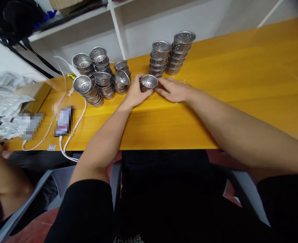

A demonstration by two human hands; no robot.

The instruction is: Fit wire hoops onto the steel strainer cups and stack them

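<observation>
One perforated metal cup (149, 82) stands on the desk (169, 126) between your hands, its axis upright. Your left hand (136, 93) is nearer, thumb and fingers clamped around its left and front. Your right hand (174, 90) is just beside its right side, thumb and forefinger apart (whether a tip touches metal, you cannot tell). Behind rises a cup stack (160, 54).

On the table (164, 130), a cup (149, 83) between the person's left hand (135, 93) and right hand (173, 90); behind, rightward, two stacks (161, 54); leftward, clustered stacks (102, 79), a phone (63, 121) before them; behind all, shelving (117, 29).
</observation>
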